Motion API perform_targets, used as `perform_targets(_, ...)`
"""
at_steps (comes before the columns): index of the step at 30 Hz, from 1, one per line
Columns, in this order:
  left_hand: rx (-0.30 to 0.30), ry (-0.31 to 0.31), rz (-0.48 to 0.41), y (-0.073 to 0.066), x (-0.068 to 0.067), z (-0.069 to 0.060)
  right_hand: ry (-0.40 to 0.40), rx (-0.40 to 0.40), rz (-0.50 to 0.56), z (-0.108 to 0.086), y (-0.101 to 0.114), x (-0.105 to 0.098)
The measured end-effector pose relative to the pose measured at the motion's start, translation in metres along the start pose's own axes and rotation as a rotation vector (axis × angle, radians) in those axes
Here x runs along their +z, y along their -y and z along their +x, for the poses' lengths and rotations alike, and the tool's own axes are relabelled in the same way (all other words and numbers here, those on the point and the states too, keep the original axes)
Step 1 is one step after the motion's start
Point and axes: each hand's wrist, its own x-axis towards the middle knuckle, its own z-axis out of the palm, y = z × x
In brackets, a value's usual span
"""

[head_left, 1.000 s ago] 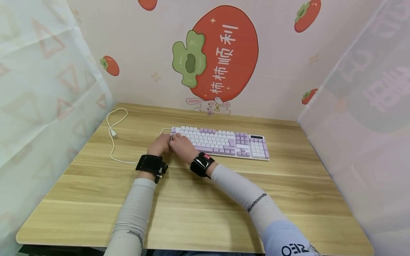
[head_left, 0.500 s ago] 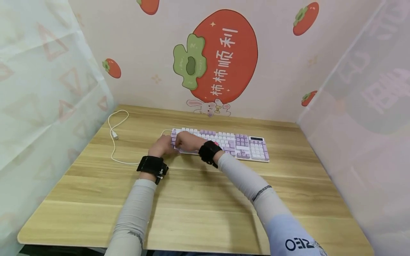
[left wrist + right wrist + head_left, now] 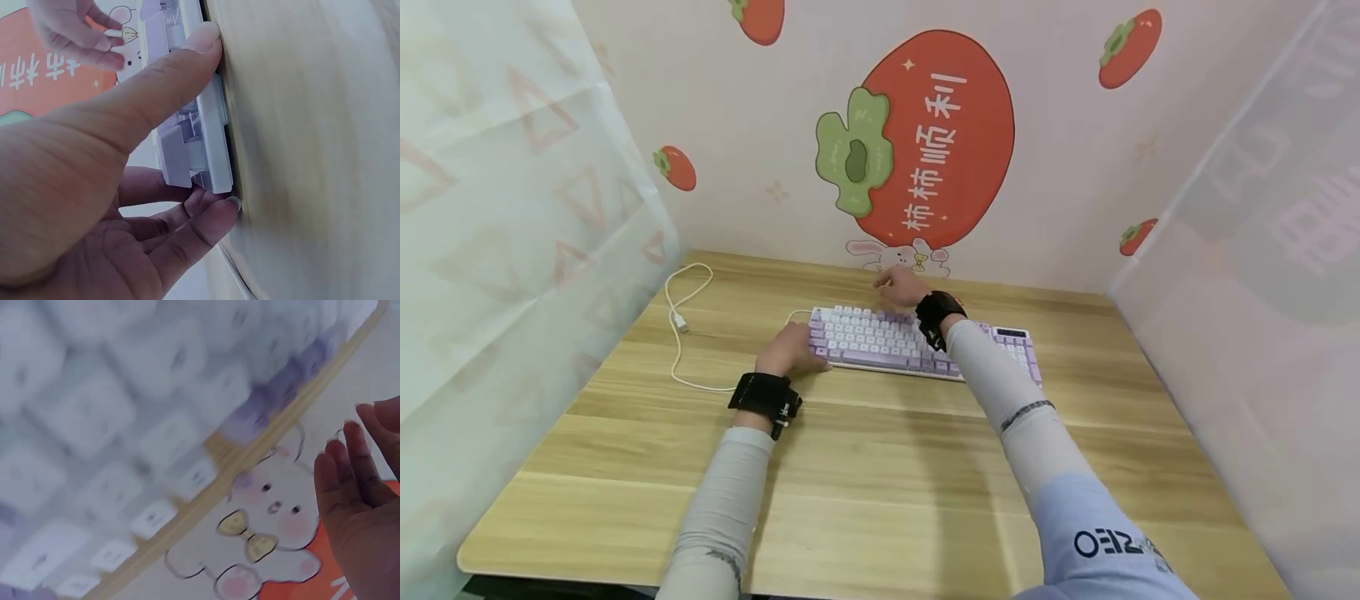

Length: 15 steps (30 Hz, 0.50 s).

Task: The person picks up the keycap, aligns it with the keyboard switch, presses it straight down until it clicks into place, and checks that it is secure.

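A white and purple keyboard (image 3: 872, 340) lies flat on the wooden table, toward its back. My left hand (image 3: 787, 350) holds its left end. In the left wrist view, the thumb (image 3: 181, 56) lies along the keyboard's front edge (image 3: 215, 147), and the fingers curl at the corner. Above the keyboard's far edge my right hand (image 3: 904, 287) hovers with loosely bent fingers, holding nothing. The right wrist view shows those fingers (image 3: 359, 456) apart from the blurred keys (image 3: 94, 406). My right forearm hides part of the keyboard's right half.
A white cable (image 3: 700, 387) loops over the table left of the keyboard, with its USB plug (image 3: 681, 322) lying loose. A printed backdrop (image 3: 737, 217) stands at the table's back edge, and pale sheets (image 3: 527, 333) hang at both sides.
My right hand has left the keyboard's left end, rising and moving right and away over its far edge. The left hand stays at the left end. The head view has shifted slightly.
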Motion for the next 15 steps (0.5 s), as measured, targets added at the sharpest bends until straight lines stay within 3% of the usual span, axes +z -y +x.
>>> perform_targets(5, -0.027, 0.015, 0.007, 0.000, 0.000, 0.000, -0.032, 0.145, -0.111, 0.011, -0.020, -0.009)
perform_targets(9, -0.036, 0.023, 0.004, -0.001, -0.001, -0.003, -0.016, 0.218, -0.160, 0.035, -0.049, -0.010)
perform_targets(15, -0.034, 0.006, 0.016, -0.003, -0.005, -0.005, 0.076, 0.172, -0.274, 0.102, -0.137, 0.011)
